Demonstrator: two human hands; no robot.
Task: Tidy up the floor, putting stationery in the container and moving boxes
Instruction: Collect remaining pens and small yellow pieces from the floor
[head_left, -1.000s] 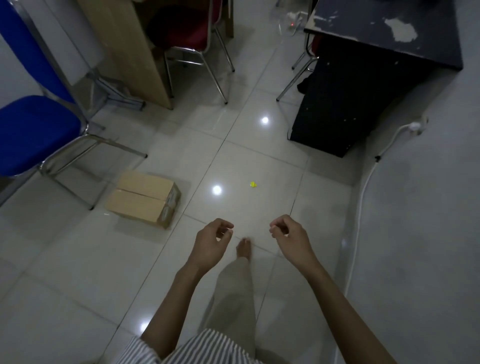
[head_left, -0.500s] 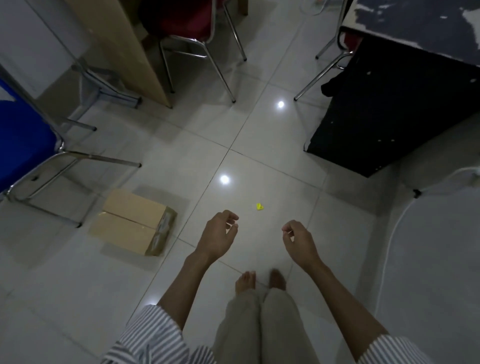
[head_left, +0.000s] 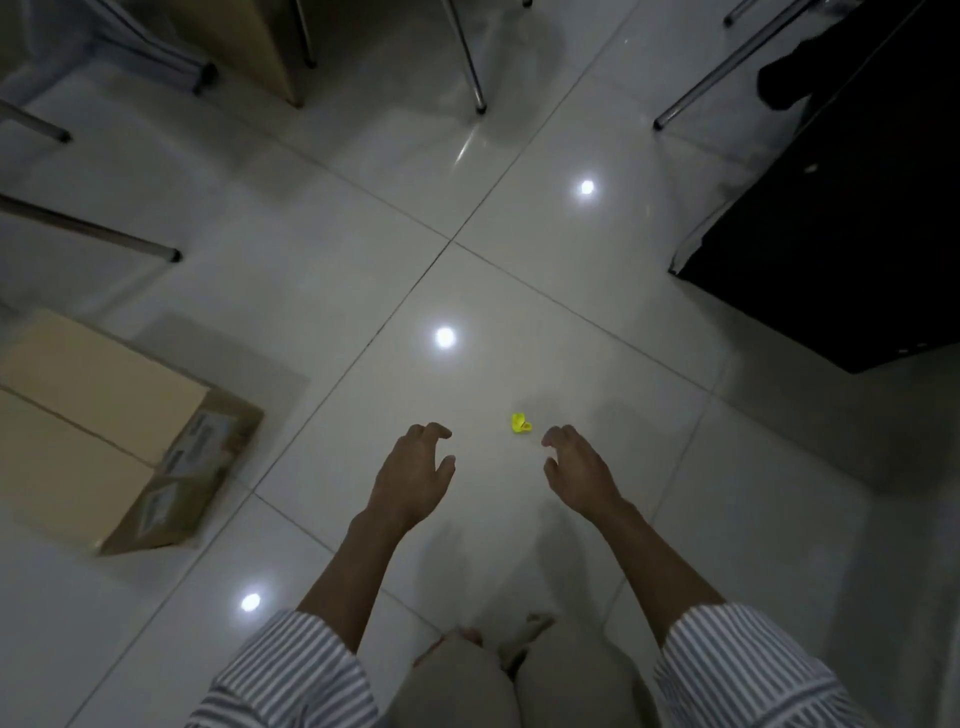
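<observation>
Head view: left hand (head_left: 413, 478) and right hand (head_left: 579, 475), loosely curled, empty, near yellow piece (head_left: 520, 423); box (head_left: 104, 415) closed.

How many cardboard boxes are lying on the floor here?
1. The cardboard box lies at the far left, partly cut off by the picture's edge; others may be out of view.
</observation>
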